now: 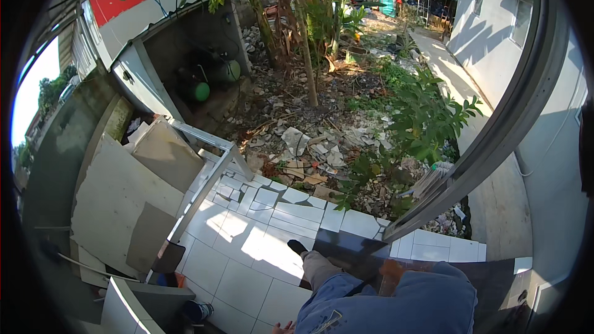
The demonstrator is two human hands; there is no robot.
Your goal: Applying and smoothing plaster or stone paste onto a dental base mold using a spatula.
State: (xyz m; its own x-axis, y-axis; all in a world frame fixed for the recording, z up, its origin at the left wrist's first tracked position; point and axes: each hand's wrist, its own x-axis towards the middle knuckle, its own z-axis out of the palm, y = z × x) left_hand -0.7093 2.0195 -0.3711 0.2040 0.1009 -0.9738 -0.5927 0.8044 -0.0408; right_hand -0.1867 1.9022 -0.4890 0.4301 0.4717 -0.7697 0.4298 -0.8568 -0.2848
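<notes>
Only the fingers of my left hand (284,328) show, at the lower edge beside my blue shirt (396,300). They look apart, with nothing visible in them, above the white tiled floor (272,300). My right hand is out of sight. One dark-shod foot (297,247) is stretched forward onto the tiles, below a greyish-brown trouser leg (320,269). A reddish-brown surface (391,272) shows next to the shirt; what it belongs to I cannot make out.
A metal frame (207,179) and leaning boards (124,198) stand at the left. A dark can (197,310) sits near the low wall. A grey post (470,176) rises at the right. Beyond the tile edge lie rubble (297,139) and plants (427,114).
</notes>
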